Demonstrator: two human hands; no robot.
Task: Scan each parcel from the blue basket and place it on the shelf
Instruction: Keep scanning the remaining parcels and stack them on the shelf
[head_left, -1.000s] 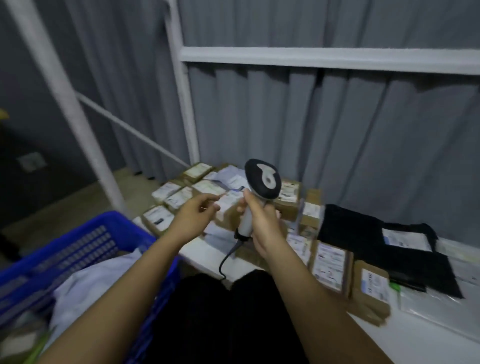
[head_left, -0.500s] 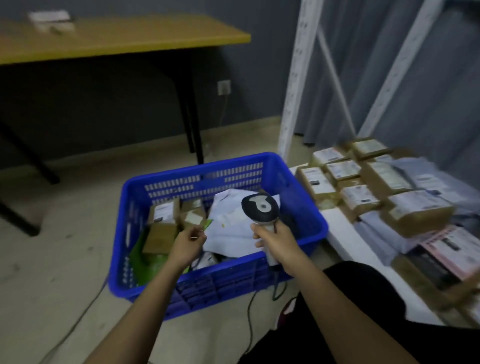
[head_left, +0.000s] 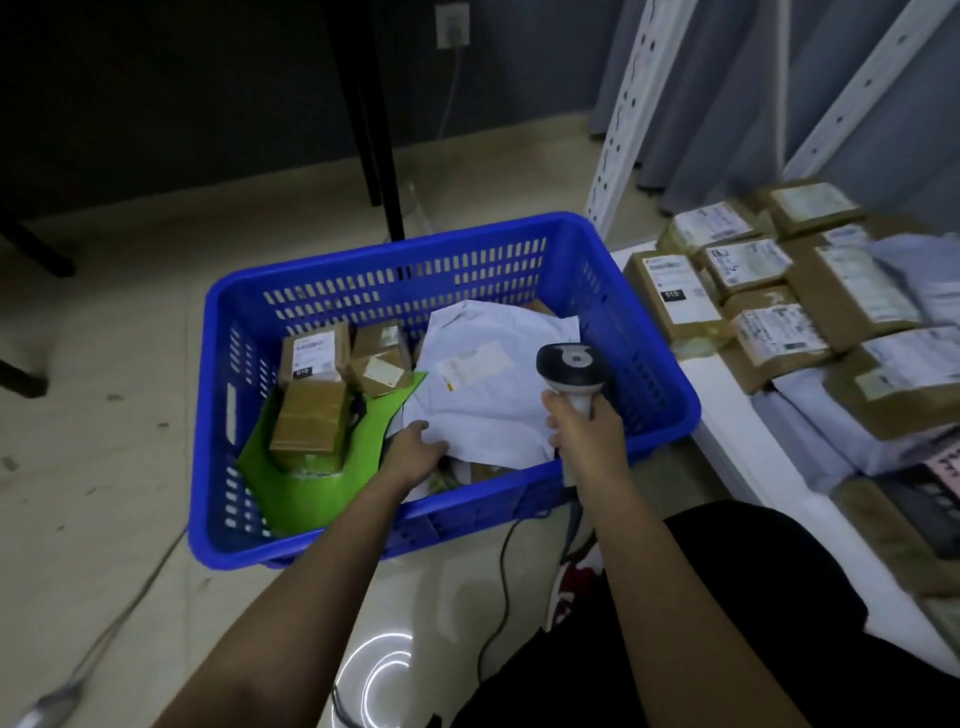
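Observation:
A blue basket (head_left: 363, 249) stands on the floor and holds cardboard parcels (head_left: 311, 358), a green mailer (head_left: 291, 483) and a large white poly mailer (head_left: 488, 384). My left hand (head_left: 413, 452) is down inside the basket and grips the near edge of the white mailer. My right hand (head_left: 587, 431) holds a black-and-white barcode scanner (head_left: 569, 369) by its handle, over the basket's right side. The low white shelf (head_left: 748, 441) at right carries several labelled parcels (head_left: 748, 306).
The scanner's black cable (head_left: 498, 582) trails over the floor in front of the basket. A black table leg (head_left: 379, 130) stands behind the basket. A white perforated shelf upright (head_left: 628, 119) rises at the basket's far right corner. My dark-clothed knee is at bottom right.
The view swung from the shelf down to the basket. My left hand dropped from above the green mailer into the basket and took hold of the white mailer. My right hand kept the scanner.

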